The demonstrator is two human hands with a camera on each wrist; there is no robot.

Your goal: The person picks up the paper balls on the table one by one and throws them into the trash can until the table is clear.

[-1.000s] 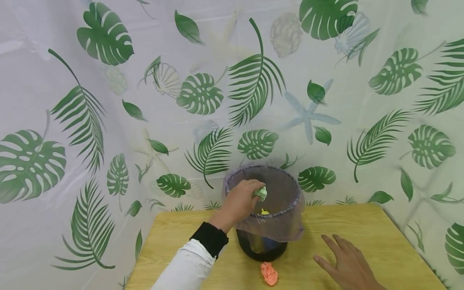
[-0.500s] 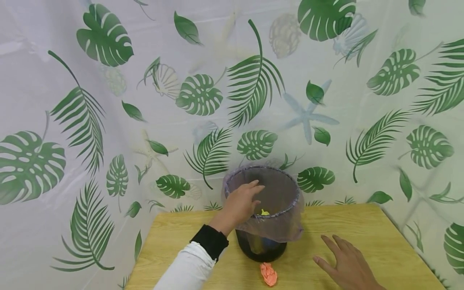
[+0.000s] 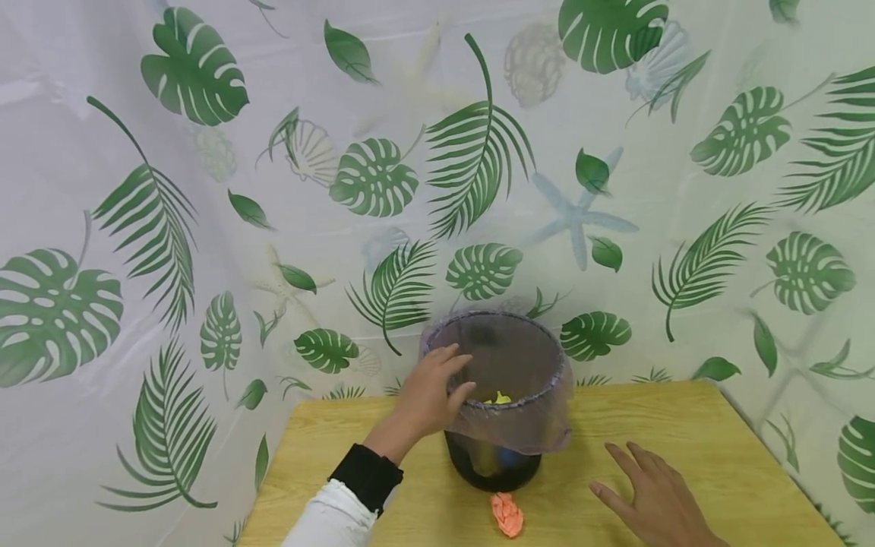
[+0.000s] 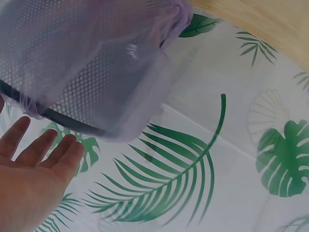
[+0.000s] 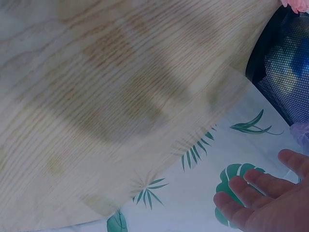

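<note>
A mesh trash bin [image 3: 495, 467] with a dark base stands on the table, lined with a translucent purple bag [image 3: 540, 429] folded over its rim. My left hand [image 3: 425, 396] is at the bin's left rim, fingers spread and holding nothing; in the left wrist view the same hand [image 4: 36, 179] shows loosely extended fingers beside the bag. Yellow crumpled paper [image 3: 501, 398] shows inside the bin. An orange crumpled paper ball [image 3: 506, 515] lies in front of the base. To the right, my right hand [image 3: 656, 497] is held over the table with relaxed fingers and nothing in it.
The light wooden table [image 3: 683, 418] reaches back to a white leaf-print sheet [image 3: 410, 205], which hangs behind the bin and along both sides. In the right wrist view, bluish contents [image 5: 301, 58] show through the bin's mesh.
A pale green crumpled paper, pinched in my left hand over the bin a second ago, has been let go. That hand then drew back left to the rim. My right hand stayed still.
</note>
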